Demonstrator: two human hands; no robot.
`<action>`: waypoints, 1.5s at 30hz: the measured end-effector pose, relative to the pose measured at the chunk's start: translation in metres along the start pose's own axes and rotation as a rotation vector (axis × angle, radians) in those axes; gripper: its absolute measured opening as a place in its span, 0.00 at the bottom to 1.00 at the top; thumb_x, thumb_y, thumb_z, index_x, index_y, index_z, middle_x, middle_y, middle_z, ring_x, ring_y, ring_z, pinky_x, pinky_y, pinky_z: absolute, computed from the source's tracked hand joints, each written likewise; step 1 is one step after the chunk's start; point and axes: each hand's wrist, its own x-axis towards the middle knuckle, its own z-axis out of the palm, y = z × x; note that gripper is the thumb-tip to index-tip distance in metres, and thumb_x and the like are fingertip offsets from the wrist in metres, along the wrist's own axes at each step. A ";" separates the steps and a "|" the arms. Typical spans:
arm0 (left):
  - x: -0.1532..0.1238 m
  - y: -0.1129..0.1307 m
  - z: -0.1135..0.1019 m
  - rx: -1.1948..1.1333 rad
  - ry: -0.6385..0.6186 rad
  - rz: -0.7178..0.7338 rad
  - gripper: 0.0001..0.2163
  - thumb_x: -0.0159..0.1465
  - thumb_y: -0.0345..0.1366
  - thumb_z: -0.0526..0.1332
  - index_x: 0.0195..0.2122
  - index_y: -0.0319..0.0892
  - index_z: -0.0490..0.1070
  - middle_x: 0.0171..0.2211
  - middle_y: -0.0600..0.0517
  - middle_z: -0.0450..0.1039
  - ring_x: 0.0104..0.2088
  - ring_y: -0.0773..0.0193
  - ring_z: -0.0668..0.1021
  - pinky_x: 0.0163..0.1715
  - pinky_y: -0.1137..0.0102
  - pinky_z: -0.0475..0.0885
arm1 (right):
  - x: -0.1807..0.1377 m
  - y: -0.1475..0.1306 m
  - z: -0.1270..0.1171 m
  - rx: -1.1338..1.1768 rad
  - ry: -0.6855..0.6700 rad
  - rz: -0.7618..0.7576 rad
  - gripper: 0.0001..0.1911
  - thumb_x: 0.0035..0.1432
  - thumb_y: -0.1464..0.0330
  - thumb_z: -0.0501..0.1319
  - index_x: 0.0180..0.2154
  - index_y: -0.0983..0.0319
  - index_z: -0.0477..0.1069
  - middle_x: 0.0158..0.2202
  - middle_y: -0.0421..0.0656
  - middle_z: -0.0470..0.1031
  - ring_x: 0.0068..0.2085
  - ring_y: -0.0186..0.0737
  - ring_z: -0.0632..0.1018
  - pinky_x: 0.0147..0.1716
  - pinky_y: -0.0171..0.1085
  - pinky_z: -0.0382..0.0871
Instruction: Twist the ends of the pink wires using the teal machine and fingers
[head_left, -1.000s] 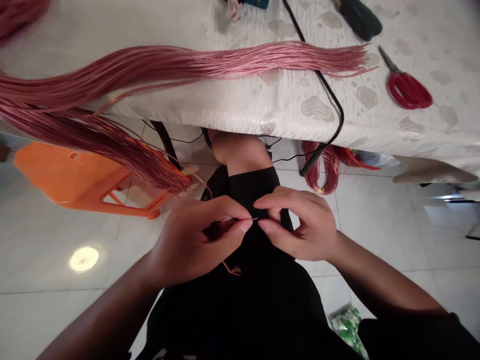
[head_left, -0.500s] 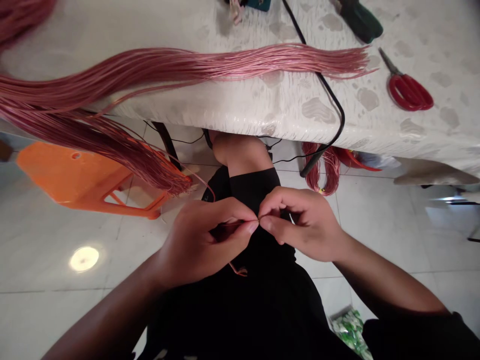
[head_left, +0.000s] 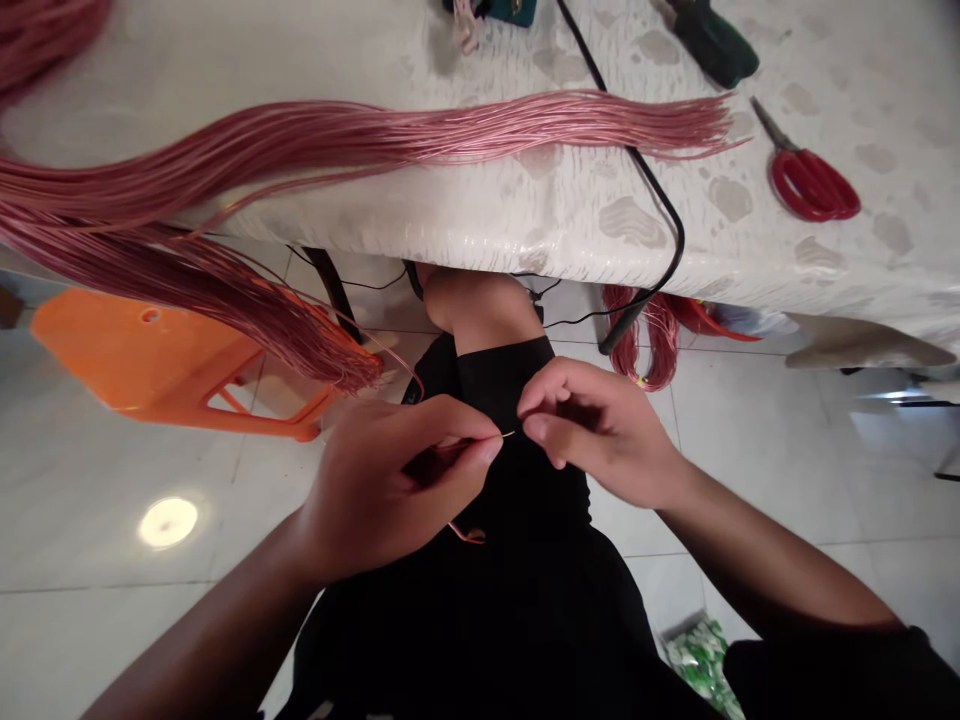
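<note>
My left hand (head_left: pixel 409 485) is closed in a pinch on a thin pink wire (head_left: pixel 465 537). The wire's fine bare tip (head_left: pixel 508 434) pokes out past the thumb and forefinger. A tail of wire hangs below that hand, and another length loops up behind it. Just right of the tip, a small gap away, my right hand (head_left: pixel 600 430) is closed with thumb against fingertips; whether anything sits between them is hidden. Over the table's edge droops a bundle of pink wires (head_left: pixel 247 310), and a second bundle of pink wires (head_left: pixel 450 130) lies along the tabletop.
Red-handled scissors (head_left: pixel 814 183) and a dark green-handled tool (head_left: pixel 716 45) lie on the patterned tablecloth (head_left: pixel 847 110). A black cable (head_left: pixel 660 190) crosses it and hangs over the edge. An orange stool (head_left: pixel 150 350) stands left. A coil of wire (head_left: pixel 660 345) hangs below the table.
My hands were touching fingertip to fingertip at the wire's end. Now they have come slightly apart, the left shifting left, and the bare wire tip shows between them.
</note>
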 end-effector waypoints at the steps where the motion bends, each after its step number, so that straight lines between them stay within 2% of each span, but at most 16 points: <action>1: -0.001 0.000 0.001 -0.027 0.001 -0.014 0.04 0.64 0.29 0.65 0.33 0.45 0.75 0.18 0.62 0.70 0.16 0.76 0.67 0.18 0.76 0.61 | -0.001 -0.002 0.002 -0.102 0.023 -0.117 0.02 0.63 0.71 0.65 0.39 0.62 0.73 0.26 0.35 0.69 0.24 0.28 0.71 0.24 0.30 0.65; 3: -0.002 -0.001 0.002 -0.072 -0.001 -0.043 0.04 0.64 0.29 0.65 0.34 0.46 0.75 0.18 0.62 0.71 0.16 0.76 0.67 0.17 0.77 0.61 | -0.002 -0.003 0.005 -0.243 0.035 -0.321 0.07 0.62 0.73 0.64 0.43 0.62 0.74 0.27 0.35 0.70 0.27 0.30 0.72 0.27 0.31 0.68; 6: -0.003 -0.002 0.003 -0.129 -0.012 -0.091 0.04 0.65 0.29 0.65 0.35 0.46 0.75 0.20 0.62 0.73 0.17 0.76 0.68 0.17 0.78 0.61 | 0.000 0.000 0.006 -0.354 0.027 -0.483 0.09 0.63 0.74 0.64 0.46 0.62 0.75 0.28 0.36 0.70 0.28 0.31 0.73 0.28 0.33 0.69; 13: -0.004 0.000 0.002 -0.132 -0.025 -0.085 0.05 0.64 0.27 0.65 0.35 0.45 0.75 0.20 0.63 0.72 0.17 0.77 0.68 0.18 0.80 0.61 | 0.001 0.000 0.006 -0.452 0.019 -0.539 0.03 0.65 0.75 0.63 0.39 0.61 0.73 0.29 0.38 0.74 0.29 0.31 0.73 0.27 0.33 0.66; 16: -0.003 -0.001 0.004 -0.112 -0.017 -0.044 0.04 0.64 0.27 0.65 0.35 0.45 0.75 0.20 0.63 0.71 0.17 0.77 0.67 0.18 0.79 0.60 | -0.001 -0.003 0.008 -0.358 0.004 -0.415 0.03 0.64 0.75 0.63 0.37 0.62 0.72 0.29 0.38 0.73 0.28 0.30 0.72 0.27 0.31 0.66; 19: 0.000 0.000 0.005 -0.048 -0.013 0.018 0.05 0.64 0.27 0.64 0.34 0.43 0.74 0.18 0.63 0.68 0.17 0.77 0.66 0.18 0.78 0.60 | -0.001 -0.005 0.008 -0.164 -0.032 -0.192 0.03 0.64 0.74 0.63 0.35 0.63 0.72 0.28 0.36 0.72 0.25 0.27 0.71 0.25 0.29 0.66; 23: 0.002 0.000 0.006 0.074 -0.018 0.143 0.07 0.65 0.25 0.63 0.31 0.42 0.71 0.18 0.62 0.65 0.18 0.75 0.64 0.20 0.75 0.61 | 0.002 -0.003 0.004 0.181 -0.136 0.160 0.05 0.64 0.69 0.64 0.35 0.63 0.72 0.21 0.33 0.68 0.19 0.26 0.70 0.18 0.27 0.62; 28: 0.002 -0.005 0.010 0.214 -0.055 0.345 0.09 0.65 0.23 0.61 0.30 0.42 0.70 0.19 0.60 0.65 0.19 0.70 0.66 0.21 0.70 0.62 | 0.009 0.007 0.001 0.672 -0.228 0.505 0.05 0.58 0.71 0.65 0.30 0.63 0.72 0.18 0.30 0.62 0.13 0.25 0.63 0.11 0.26 0.57; 30: 0.001 -0.007 0.011 0.254 -0.068 0.373 0.08 0.65 0.23 0.61 0.33 0.43 0.71 0.19 0.60 0.67 0.20 0.69 0.68 0.22 0.69 0.63 | 0.011 0.011 0.000 0.806 -0.300 0.604 0.05 0.57 0.72 0.65 0.29 0.63 0.71 0.18 0.29 0.61 0.13 0.25 0.60 0.09 0.26 0.57; 32: 0.000 -0.008 0.012 0.247 -0.070 0.371 0.08 0.65 0.23 0.61 0.34 0.43 0.71 0.20 0.60 0.67 0.20 0.69 0.68 0.21 0.69 0.63 | 0.011 0.014 -0.001 0.830 -0.354 0.626 0.06 0.58 0.72 0.64 0.29 0.63 0.70 0.18 0.29 0.61 0.12 0.26 0.60 0.09 0.26 0.57; 34: 0.000 -0.007 0.012 0.185 -0.061 0.333 0.09 0.65 0.22 0.60 0.32 0.43 0.70 0.19 0.61 0.66 0.19 0.70 0.67 0.21 0.69 0.61 | 0.010 0.015 -0.003 0.753 -0.349 0.558 0.07 0.60 0.71 0.64 0.30 0.63 0.70 0.19 0.30 0.63 0.13 0.26 0.64 0.11 0.26 0.58; 36: 0.001 -0.004 0.012 0.114 -0.043 0.260 0.10 0.65 0.23 0.60 0.29 0.44 0.69 0.19 0.61 0.67 0.19 0.71 0.67 0.21 0.71 0.61 | 0.007 0.012 -0.004 0.579 -0.303 0.409 0.06 0.62 0.69 0.64 0.33 0.63 0.71 0.20 0.31 0.64 0.16 0.27 0.68 0.14 0.27 0.61; 41: 0.003 0.006 0.009 0.036 -0.032 0.022 0.06 0.64 0.26 0.62 0.32 0.43 0.73 0.18 0.61 0.70 0.17 0.74 0.67 0.20 0.76 0.62 | -0.002 0.001 -0.005 -0.183 -0.022 -0.194 0.03 0.64 0.71 0.64 0.41 0.61 0.72 0.28 0.36 0.71 0.26 0.30 0.72 0.26 0.31 0.67; 43: 0.003 0.009 0.009 -0.018 -0.030 -0.055 0.05 0.64 0.26 0.63 0.33 0.43 0.75 0.18 0.61 0.72 0.17 0.75 0.68 0.19 0.77 0.62 | -0.003 0.001 -0.004 -0.408 0.031 -0.417 0.06 0.64 0.72 0.64 0.44 0.60 0.73 0.28 0.36 0.70 0.28 0.32 0.72 0.27 0.32 0.67; 45: 0.002 0.010 0.010 -0.069 -0.022 -0.114 0.06 0.64 0.27 0.63 0.33 0.43 0.76 0.19 0.61 0.73 0.17 0.75 0.69 0.19 0.78 0.63 | -0.003 0.004 -0.003 -0.558 0.038 -0.568 0.09 0.64 0.73 0.64 0.46 0.60 0.72 0.28 0.37 0.71 0.28 0.33 0.72 0.26 0.34 0.66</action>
